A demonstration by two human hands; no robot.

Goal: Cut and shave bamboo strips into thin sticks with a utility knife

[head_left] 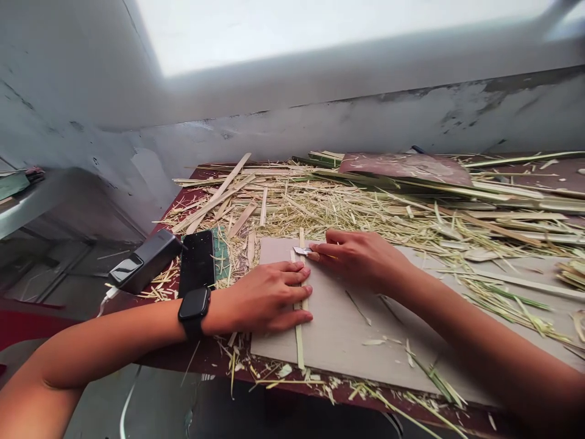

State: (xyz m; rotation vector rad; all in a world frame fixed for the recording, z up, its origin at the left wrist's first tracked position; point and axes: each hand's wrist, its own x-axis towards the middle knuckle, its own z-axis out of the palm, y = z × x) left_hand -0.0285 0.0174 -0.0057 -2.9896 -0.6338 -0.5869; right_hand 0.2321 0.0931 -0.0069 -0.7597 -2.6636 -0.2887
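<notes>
Smooth beige board (336, 347) underlies the person's outspread left hand (274, 296), which pins a narrow pale plant strip (300, 350) and should keep clear of the thin silver blade (301, 250) the right hand (361, 259) pinches just beyond.

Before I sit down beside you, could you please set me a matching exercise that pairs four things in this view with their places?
Things:
1. Strip
2. Blade
3. Watch
4. Phone

Places:
A. Between the dark device and the board
B. Under the left hand
C. Around the left wrist
D. In the right hand

Pairs: 1-B, 2-D, 3-C, 4-A
</notes>
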